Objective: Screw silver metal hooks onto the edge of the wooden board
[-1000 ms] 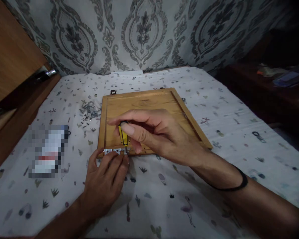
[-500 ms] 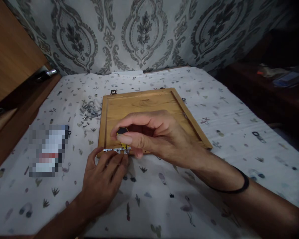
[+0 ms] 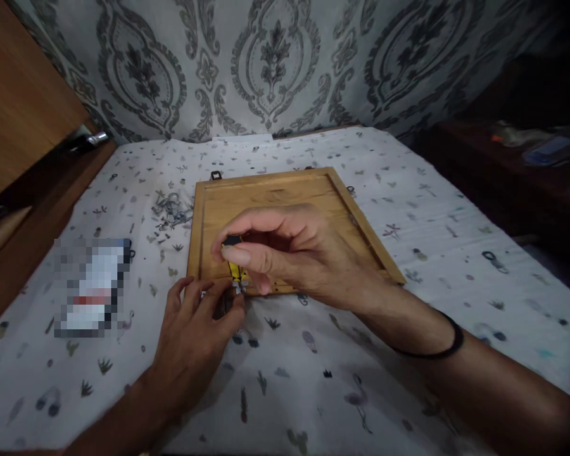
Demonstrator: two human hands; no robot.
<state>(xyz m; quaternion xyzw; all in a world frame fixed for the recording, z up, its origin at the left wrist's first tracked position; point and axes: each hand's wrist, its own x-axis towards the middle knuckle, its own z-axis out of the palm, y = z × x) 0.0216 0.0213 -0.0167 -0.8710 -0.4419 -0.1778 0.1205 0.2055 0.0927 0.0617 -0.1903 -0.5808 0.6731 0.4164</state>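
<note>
A framed wooden panel (image 3: pixel 266 190) lies flat on the patterned sheet. At its near edge sits a shiny metal hinge (image 3: pixel 240 286), mostly covered by fingers. My left hand (image 3: pixel 194 329) is closed over this hinge, fingertips pressing it against the panel's front edge. Between thumb and fingers my right hand (image 3: pixel 294 253) grips a small screwdriver (image 3: pixel 235 271) with a yellow and black handle. The screwdriver stands nearly upright, its lower end over the hinge. Whether its tip is in a screw is too small to tell.
Loose metal hardware (image 3: pixel 173 210) is piled left of the panel. A blurred-out flat item (image 3: pixel 95 288) lies farther left. Dark metal fittings (image 3: pixel 216 175) stick out at the panel's far edge. A wooden cabinet (image 3: pixel 28 95) stands at the left, a patterned wall (image 3: pixel 275 69) behind.
My left fingers have shifted over the hinge, hiding more of its left part. My right hand has risen slightly, showing more of the screwdriver's yellow handle.
</note>
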